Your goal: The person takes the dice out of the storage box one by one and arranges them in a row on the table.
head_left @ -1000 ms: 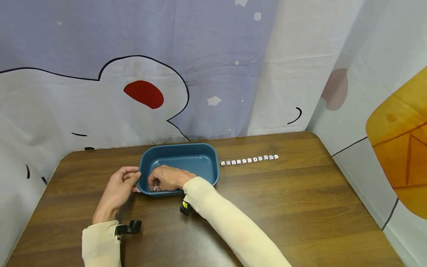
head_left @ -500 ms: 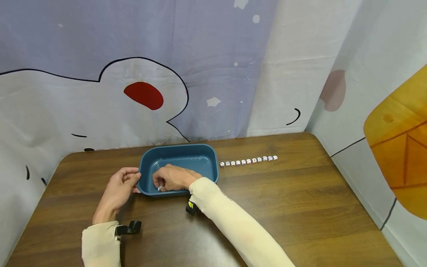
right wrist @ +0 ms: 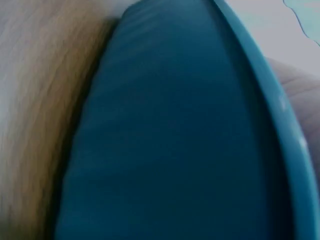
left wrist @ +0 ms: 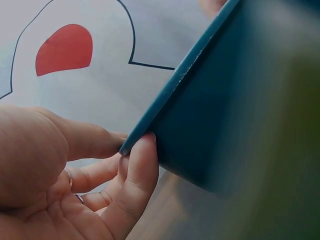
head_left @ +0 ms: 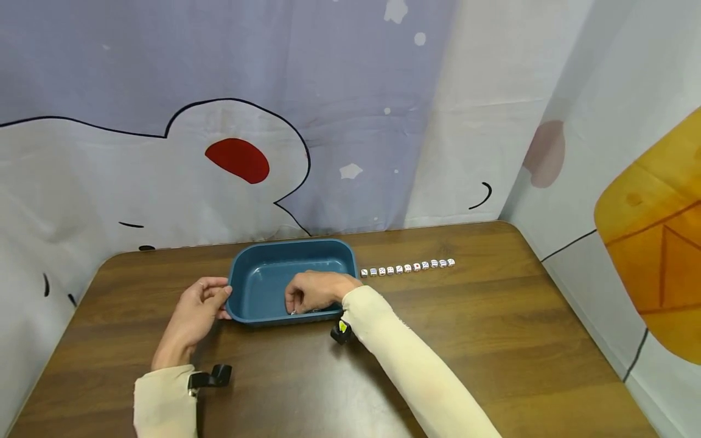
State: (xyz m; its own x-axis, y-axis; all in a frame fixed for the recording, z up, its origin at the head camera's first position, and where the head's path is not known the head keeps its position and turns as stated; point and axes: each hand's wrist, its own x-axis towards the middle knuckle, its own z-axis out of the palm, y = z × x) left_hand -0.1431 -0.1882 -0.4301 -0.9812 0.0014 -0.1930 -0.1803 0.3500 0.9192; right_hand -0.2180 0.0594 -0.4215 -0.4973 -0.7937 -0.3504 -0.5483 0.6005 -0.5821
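Note:
A blue rectangular plastic basin [head_left: 263, 267] stands on the table near its back edge. My left hand [head_left: 194, 310] pinches its left rim between thumb and fingers; the left wrist view shows that pinch on the rim [left wrist: 172, 82] up close. Inside the basin, my right hand [head_left: 316, 291] reaches down by the near wall with curled fingers. A small whitish bit of a die [head_left: 294, 312] shows at those fingertips, mostly hidden by them. From the right wrist, the basin's outer wall [right wrist: 170, 125] fills most of the view, with the hand largely hidden behind the rim.
A straight row of several white dice [head_left: 408, 268] lies on the wooden table [head_left: 493, 340], right of the basin. Behind the table hangs a printed cloth [head_left: 361, 121], close to the back edge. Another cloth [head_left: 580, 182] hangs along the right side.
My right hand has slid rightward along the basin's near wall, from the left corner to right of the middle, with a die at its fingertips. My left hand has stayed on the rim.

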